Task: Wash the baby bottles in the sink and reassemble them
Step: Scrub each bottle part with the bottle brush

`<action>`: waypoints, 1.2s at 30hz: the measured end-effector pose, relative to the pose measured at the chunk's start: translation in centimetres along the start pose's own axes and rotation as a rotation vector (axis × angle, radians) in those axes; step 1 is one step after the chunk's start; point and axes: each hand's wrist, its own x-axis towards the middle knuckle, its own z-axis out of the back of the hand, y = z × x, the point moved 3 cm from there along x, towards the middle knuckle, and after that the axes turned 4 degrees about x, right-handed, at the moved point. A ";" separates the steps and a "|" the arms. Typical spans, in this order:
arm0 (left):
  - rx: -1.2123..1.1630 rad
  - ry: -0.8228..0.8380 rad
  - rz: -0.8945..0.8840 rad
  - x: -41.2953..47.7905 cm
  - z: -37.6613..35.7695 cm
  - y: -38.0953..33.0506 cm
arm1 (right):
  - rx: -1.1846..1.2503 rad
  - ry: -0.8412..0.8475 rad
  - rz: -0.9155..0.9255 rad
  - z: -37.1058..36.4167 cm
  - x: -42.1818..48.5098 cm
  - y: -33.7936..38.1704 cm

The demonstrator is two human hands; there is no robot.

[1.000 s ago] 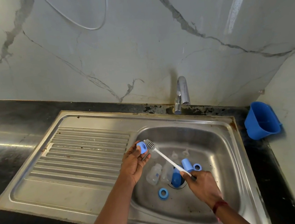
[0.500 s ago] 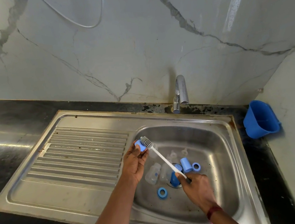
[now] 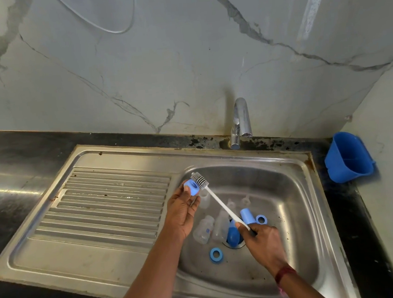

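My left hand (image 3: pixel 183 212) pinches a small blue bottle cap (image 3: pixel 191 187) at the left rim of the steel sink basin (image 3: pixel 296 202). My right hand (image 3: pixel 264 242) grips the white handle of a bottle brush (image 3: pixel 221 205), whose grey bristle head (image 3: pixel 200 179) lies against the cap's opening. On the basin floor lie clear bottles (image 3: pixel 204 229), clear teats (image 3: pixel 244 201), a blue cap (image 3: pixel 246 215), a darker blue piece (image 3: pixel 233 236) over the drain, and two blue rings (image 3: pixel 215 255) (image 3: pixel 261 219).
A chrome tap (image 3: pixel 241 121) stands at the back of the sink, with no water running. The ribbed draining board (image 3: pixel 105 203) lies to the left. A blue plastic container (image 3: pixel 347 157) sits on the dark counter at the right wall.
Both hands have shifted slightly left and up with the cap and brush. The brush head now sits at the cap's opening.
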 end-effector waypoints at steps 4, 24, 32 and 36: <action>-0.040 -0.028 -0.010 0.1 -0.1 0.0 | 0.019 0.001 0.007 0.0 -0.2 -0.1; -0.049 -0.131 -0.012 0.7 0.0 -0.2 | 0.028 0.024 0.038 -0.4 -0.8 -1.0; 0.043 -0.097 0.021 -0.1 -0.5 1.2 | 0.067 0.030 -0.010 -0.7 -0.3 0.6; 0.029 -0.150 0.010 0.4 0.4 0.6 | 0.082 0.038 0.009 -0.4 -0.7 0.0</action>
